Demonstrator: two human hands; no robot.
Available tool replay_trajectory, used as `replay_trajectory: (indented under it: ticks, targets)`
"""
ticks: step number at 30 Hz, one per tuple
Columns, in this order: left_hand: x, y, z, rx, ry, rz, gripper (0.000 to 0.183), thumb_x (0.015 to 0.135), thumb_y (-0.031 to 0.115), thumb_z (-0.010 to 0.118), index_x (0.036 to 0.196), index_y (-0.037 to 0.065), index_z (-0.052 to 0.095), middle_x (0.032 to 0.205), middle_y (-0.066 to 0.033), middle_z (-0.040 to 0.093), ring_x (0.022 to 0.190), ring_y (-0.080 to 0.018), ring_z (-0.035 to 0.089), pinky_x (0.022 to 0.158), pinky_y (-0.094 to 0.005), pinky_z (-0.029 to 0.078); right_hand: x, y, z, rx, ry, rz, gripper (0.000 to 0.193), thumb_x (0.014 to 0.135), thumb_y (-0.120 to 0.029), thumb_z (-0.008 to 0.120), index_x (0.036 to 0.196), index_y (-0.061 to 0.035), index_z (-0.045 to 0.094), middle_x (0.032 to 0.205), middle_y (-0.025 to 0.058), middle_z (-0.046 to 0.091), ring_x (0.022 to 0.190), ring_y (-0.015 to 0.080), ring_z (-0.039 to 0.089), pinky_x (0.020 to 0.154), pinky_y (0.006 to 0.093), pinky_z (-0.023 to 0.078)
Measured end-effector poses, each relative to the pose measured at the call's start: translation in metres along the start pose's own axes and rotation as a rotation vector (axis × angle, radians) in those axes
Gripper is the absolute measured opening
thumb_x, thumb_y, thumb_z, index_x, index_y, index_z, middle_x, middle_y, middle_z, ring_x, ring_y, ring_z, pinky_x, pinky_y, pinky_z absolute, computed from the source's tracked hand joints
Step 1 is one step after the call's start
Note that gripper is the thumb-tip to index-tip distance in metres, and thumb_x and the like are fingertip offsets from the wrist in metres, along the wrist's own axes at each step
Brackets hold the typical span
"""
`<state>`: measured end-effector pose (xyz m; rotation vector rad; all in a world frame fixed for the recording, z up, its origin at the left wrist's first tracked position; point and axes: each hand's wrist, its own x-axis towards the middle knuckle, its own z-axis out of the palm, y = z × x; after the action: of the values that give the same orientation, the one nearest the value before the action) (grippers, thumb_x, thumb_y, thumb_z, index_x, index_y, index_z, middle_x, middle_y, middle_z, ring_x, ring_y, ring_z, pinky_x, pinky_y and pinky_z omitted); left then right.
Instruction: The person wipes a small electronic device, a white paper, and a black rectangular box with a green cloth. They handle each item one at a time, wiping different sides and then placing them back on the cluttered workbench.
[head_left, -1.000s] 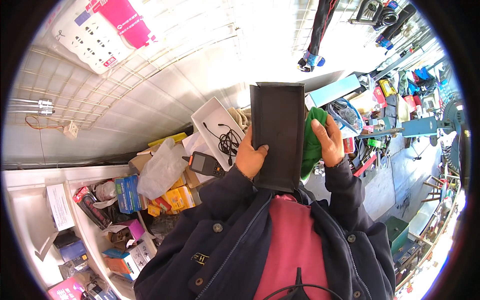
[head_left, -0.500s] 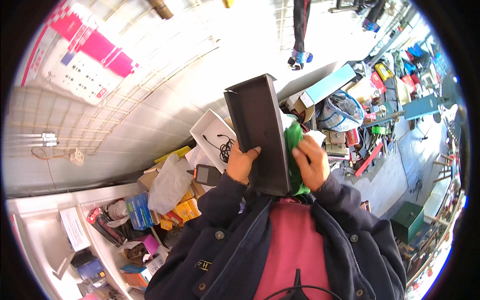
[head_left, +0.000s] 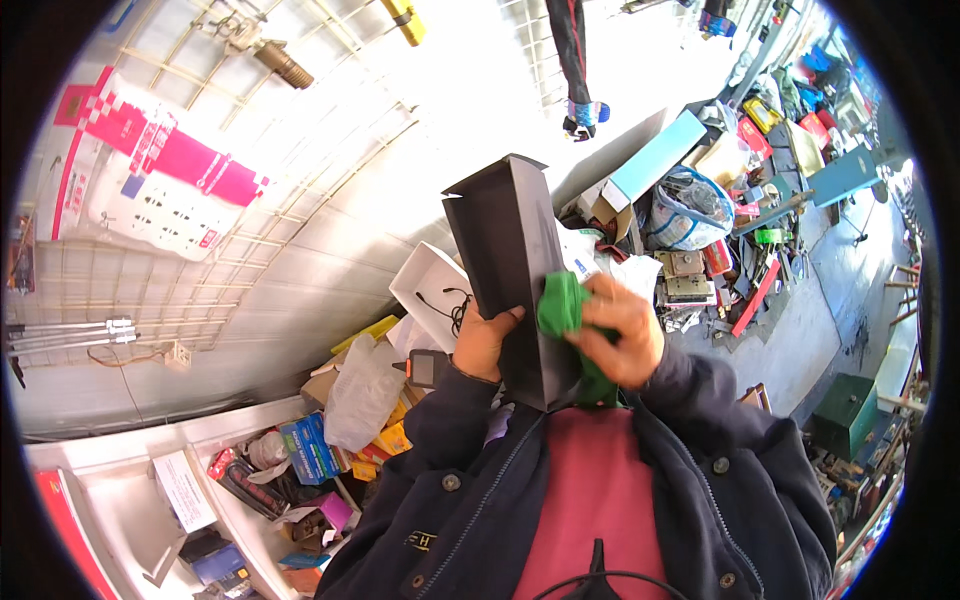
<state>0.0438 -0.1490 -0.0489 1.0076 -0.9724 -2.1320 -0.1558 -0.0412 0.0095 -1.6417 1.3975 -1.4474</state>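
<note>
A long black open box (head_left: pixel 532 235) is held up in front of my chest, its hollow side turned to the left. My left hand (head_left: pixel 482 345) grips its left edge near the lower end, thumb over the rim. My right hand (head_left: pixel 628 328) has a green cloth (head_left: pixel 560 303) bunched in its fingers, and the cloth touches the box's right outer wall. Part of the cloth hangs down beside the box toward my jacket. Beyond my left hand sits a white open box (head_left: pixel 418 278) with a black cable (head_left: pixel 458 318) in it.
To the left are a handheld device with a screen (head_left: pixel 428 368), a translucent plastic bag (head_left: pixel 363 400), blue boxes (head_left: pixel 309 448) and white shelf compartments. Wire grid (head_left: pixel 330 185) covers the wall. At the right lie a light-blue box (head_left: pixel 656 158), a bag (head_left: pixel 690 212) and heaped tools.
The box has turned so that more of its right outer wall shows. My right hand has brought the green cloth up and left onto that wall. The view has shifted slightly.
</note>
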Motion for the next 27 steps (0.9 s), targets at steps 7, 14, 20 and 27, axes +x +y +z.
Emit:
replay_trajectory:
  ticks: [7, 14, 20, 27]
  targets:
    - [-0.002, -0.005, 0.025, -0.058, -0.015, -0.019, 0.041, 0.091, -0.009, 0.061, 0.131, 0.000, 0.063, 0.122, -0.0093, 0.072, 0.108, -0.0229, 0.070, 0.095, -0.0358, 0.055, 0.070, 0.021, -0.030, -0.114, 0.218, -0.097, 0.014, 0.085, -0.003, 0.074, 0.097, 0.0016, 0.067, 0.087, 0.0168, 0.055, 0.081, 0.0341, 0.059, 0.072, 0.0405, 0.047]
    - [-0.006, 0.008, 0.014, -0.071, -0.026, -0.036, 0.041, 0.091, -0.006, 0.065, 0.132, 0.000, 0.063, 0.118, -0.0092, 0.072, 0.105, -0.0235, 0.071, 0.094, -0.0370, 0.057, 0.019, 0.005, -0.015, -0.006, 0.028, 0.015, 0.016, 0.080, 0.000, 0.075, 0.092, -0.0003, 0.064, 0.090, 0.0145, 0.054, 0.083, 0.0329, 0.059, 0.073, 0.0391, 0.046]
    - [-0.001, -0.002, 0.033, -0.105, -0.108, -0.063, 0.045, 0.091, -0.002, 0.069, 0.135, 0.001, 0.062, 0.120, -0.0085, 0.072, 0.107, -0.0216, 0.070, 0.095, -0.0366, 0.056, 0.056, 0.015, -0.030, -0.059, 0.206, -0.111, 0.019, 0.084, 0.005, 0.073, 0.101, 0.0028, 0.064, 0.094, 0.0133, 0.060, 0.085, 0.0250, 0.060, 0.078, 0.0323, 0.047]
    - [0.006, -0.019, 0.034, -0.177, -0.099, -0.042, 0.057, 0.089, -0.010, 0.063, 0.144, 0.003, 0.055, 0.132, -0.0098, 0.069, 0.118, -0.0220, 0.067, 0.104, -0.0369, 0.052, 0.030, 0.028, -0.029, 0.025, 0.184, 0.218, 0.028, 0.097, -0.001, 0.065, 0.125, 0.0026, 0.067, 0.116, 0.0081, 0.069, 0.109, 0.0150, 0.061, 0.098, 0.0292, 0.045]
